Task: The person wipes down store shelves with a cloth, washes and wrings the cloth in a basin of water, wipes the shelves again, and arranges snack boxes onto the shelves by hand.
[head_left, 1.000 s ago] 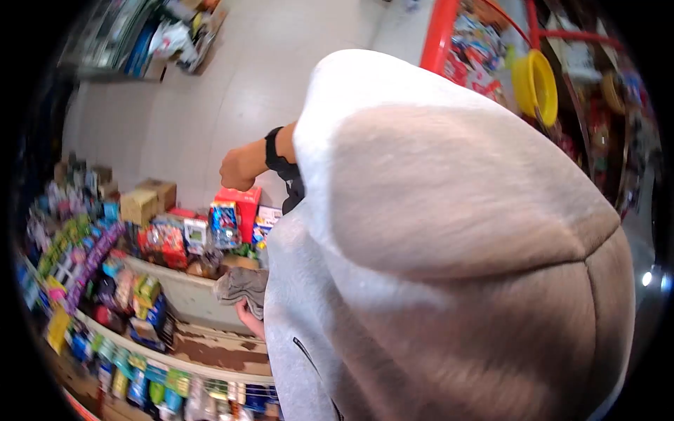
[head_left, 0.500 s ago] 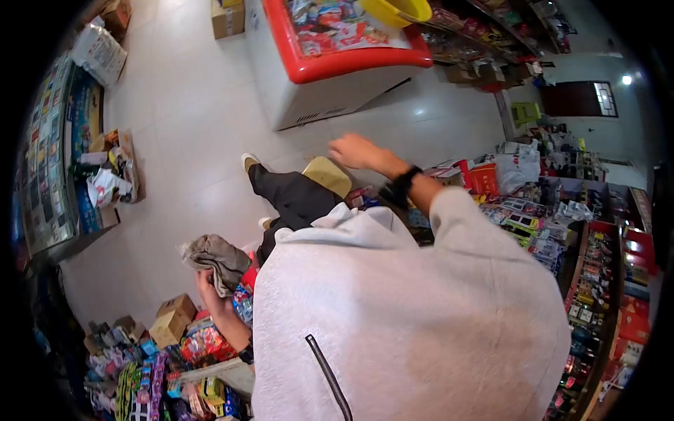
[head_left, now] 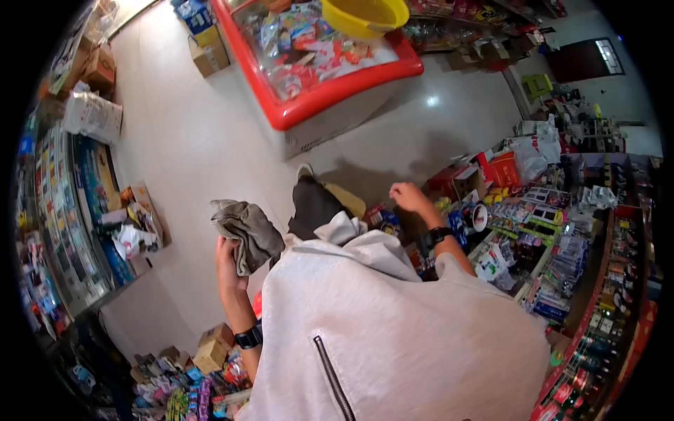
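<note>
My left hand [head_left: 228, 261] is closed around a bunched-up grey-brown cloth [head_left: 251, 231], held out at the left of my body with its folds over the fingers. Out to the right, my right hand [head_left: 408, 196] hangs in the air with its fingers curled in. Nothing shows in it. Packaged goods on the right are nearest to that hand, without visible contact. Between the two hands, a dark trouser leg [head_left: 312, 203] and a shoe [head_left: 304, 170] show on the tiled floor.
Ahead stands a red-rimmed chest freezer [head_left: 284, 116] with a yellow basin [head_left: 368, 17] on top. A glass display counter [head_left: 63, 210] runs along the left, with an open carton [head_left: 147, 214] beside it. Packed shelves [head_left: 604, 302] line the right; cardboard boxes [head_left: 210, 354] lie at lower left.
My left hand has swung forward and up with the cloth. The right hand has moved right and down, away from the freezer. My view has turned and come closer to the freezer.
</note>
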`<state>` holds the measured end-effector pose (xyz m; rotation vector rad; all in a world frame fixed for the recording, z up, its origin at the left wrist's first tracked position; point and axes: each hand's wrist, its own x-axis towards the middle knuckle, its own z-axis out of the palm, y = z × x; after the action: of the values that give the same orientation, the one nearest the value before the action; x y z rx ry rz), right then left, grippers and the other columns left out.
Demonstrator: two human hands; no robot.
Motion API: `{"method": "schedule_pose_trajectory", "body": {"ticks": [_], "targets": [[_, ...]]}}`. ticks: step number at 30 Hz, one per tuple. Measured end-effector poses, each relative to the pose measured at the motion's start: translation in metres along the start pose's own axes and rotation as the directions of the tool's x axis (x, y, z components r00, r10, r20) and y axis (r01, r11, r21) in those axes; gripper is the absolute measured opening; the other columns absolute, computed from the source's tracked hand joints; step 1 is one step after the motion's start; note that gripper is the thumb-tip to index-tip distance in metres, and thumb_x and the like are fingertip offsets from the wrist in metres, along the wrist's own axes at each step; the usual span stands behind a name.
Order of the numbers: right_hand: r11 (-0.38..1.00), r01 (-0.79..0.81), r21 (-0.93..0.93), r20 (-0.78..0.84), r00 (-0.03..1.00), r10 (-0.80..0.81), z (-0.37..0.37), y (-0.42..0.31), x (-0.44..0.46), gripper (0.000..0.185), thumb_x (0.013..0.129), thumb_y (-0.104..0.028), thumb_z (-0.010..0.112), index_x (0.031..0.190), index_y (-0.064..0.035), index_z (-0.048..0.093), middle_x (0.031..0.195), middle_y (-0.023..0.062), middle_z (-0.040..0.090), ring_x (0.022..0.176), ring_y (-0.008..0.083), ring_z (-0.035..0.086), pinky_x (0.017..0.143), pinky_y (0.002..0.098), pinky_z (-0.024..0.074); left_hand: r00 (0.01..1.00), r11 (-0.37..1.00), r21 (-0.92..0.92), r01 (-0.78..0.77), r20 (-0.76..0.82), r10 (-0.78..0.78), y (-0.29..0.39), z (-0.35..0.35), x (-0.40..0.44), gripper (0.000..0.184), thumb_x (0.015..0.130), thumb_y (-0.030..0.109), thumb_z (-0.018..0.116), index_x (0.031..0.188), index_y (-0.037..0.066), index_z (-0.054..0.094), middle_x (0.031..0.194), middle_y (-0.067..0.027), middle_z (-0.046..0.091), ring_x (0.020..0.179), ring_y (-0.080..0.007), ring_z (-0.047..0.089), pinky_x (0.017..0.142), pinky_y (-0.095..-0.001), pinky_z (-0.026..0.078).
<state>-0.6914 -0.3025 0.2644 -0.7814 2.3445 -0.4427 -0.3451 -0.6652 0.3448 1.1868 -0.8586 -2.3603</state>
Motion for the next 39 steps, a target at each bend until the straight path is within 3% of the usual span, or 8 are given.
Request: {"method": "schedule_pose_trajectory", "body": {"ticks": [13,21,24,26,28,31,37,39], "targets": [[0.947,0.246,0.205,-0.190,0.959,-0.208,-0.187,-0.096,0.183,0.018,0.093,-0.016,0.055,0.096,0.0006,0.062,0.086,0.0223,0.065,0.083,0.0423,0.062,0.072,0.0456,0.0490,0.970,0.989,0.134,0.069,0.225,-0.098,0.102,0.305,0.201,0.052,0.086,0.004,0.048,0.137,0.003,0.046,0.127,-0.0104,0.058,0.114,-0.0206,0.059,0.097,-0.0339,0.048],[0.932,0.262,0.250,-0.356,0.920,-0.163,-0.266,-0.109,0.190,0.010,0.092,-0.009,0.058,0.096,0.0002,0.060,0.083,0.0177,0.065,0.073,0.0332,0.063,0.065,0.0374,0.0489,0.860,0.956,0.198,-0.215,0.502,0.089,0.139,0.460,0.307,0.046,0.092,-0.002,0.045,0.138,0.001,0.044,0.127,-0.0100,0.057,0.116,-0.0189,0.055,0.100,-0.0314,0.043],[0.948,0.166,0.270,-0.342,0.937,-0.066,-0.295,-0.101,0.196,0.012,0.093,-0.010,0.058,0.098,0.0001,0.060,0.083,0.0176,0.065,0.072,0.0326,0.063,0.064,0.0374,0.0488,0.635,0.594,0.330,-0.734,0.644,0.427,0.122,0.509,0.381,0.047,0.087,0.002,0.052,0.134,0.001,0.046,0.112,-0.0125,0.063,0.103,-0.0186,0.059,0.091,-0.0314,0.046],[0.945,0.169,0.281,-0.347,0.936,-0.064,-0.317,-0.095,0.207,0.012,0.093,-0.011,0.057,0.098,0.0002,0.060,0.084,0.0179,0.065,0.072,0.0327,0.063,0.065,0.0373,0.0489,0.658,0.508,0.440,-0.741,0.626,0.419,0.110,0.543,0.415,0.047,0.084,0.002,0.054,0.130,0.003,0.048,0.101,-0.0190,0.066,0.091,-0.0296,0.066,0.083,-0.0401,0.051],[0.936,0.188,0.297,-0.364,0.929,-0.072,-0.341,-0.091,0.223,0.013,0.094,-0.011,0.056,0.099,0.0003,0.059,0.084,0.0182,0.065,0.072,0.0328,0.063,0.065,0.0373,0.0490,0.368,-0.001,0.426,-0.905,0.782,0.504,0.083,0.566,0.464,0.046,0.082,0.002,0.057,0.127,0.005,0.049,0.095,-0.0249,0.066,0.085,-0.0422,0.066,0.077,-0.0499,0.051],[0.917,0.337,0.216,-0.415,0.881,-0.226,-0.378,-0.078,0.256,0.013,0.095,-0.011,0.055,0.099,0.0007,0.059,0.086,0.0187,0.064,0.073,0.0323,0.063,0.066,0.0372,0.0490,0.641,-0.079,0.673,-0.735,0.728,0.242,0.051,0.593,0.486,0.048,0.078,-0.002,0.056,0.125,0.005,0.050,0.100,-0.0319,0.062,0.093,-0.0467,0.061,0.079,-0.0496,0.051],[0.883,0.394,0.254,-0.288,0.903,-0.320,-0.432,-0.023,0.337,0.013,0.094,-0.009,0.055,0.099,0.0010,0.061,0.092,0.0172,0.067,0.083,0.0334,0.064,0.075,0.0376,0.0498,0.477,-0.294,0.587,-0.755,0.798,0.368,-0.007,0.603,0.524,0.029,0.074,0.012,0.075,0.099,0.002,0.065,0.079,-0.0213,0.066,0.071,-0.0382,0.066,0.064,-0.0449,0.052],[0.857,0.507,0.086,-0.295,0.835,-0.464,-0.433,-0.010,0.367,0.015,0.092,-0.010,0.056,0.099,0.0016,0.063,0.096,0.0172,0.067,0.094,0.0342,0.062,0.083,0.0403,0.0492,0.638,-0.157,0.700,-0.696,0.704,0.313,-0.006,0.610,0.525,0.025,0.073,0.015,0.077,0.091,0.001,0.066,0.077,-0.0205,0.067,0.070,-0.0376,0.066,0.064,-0.0436,0.052]]}}
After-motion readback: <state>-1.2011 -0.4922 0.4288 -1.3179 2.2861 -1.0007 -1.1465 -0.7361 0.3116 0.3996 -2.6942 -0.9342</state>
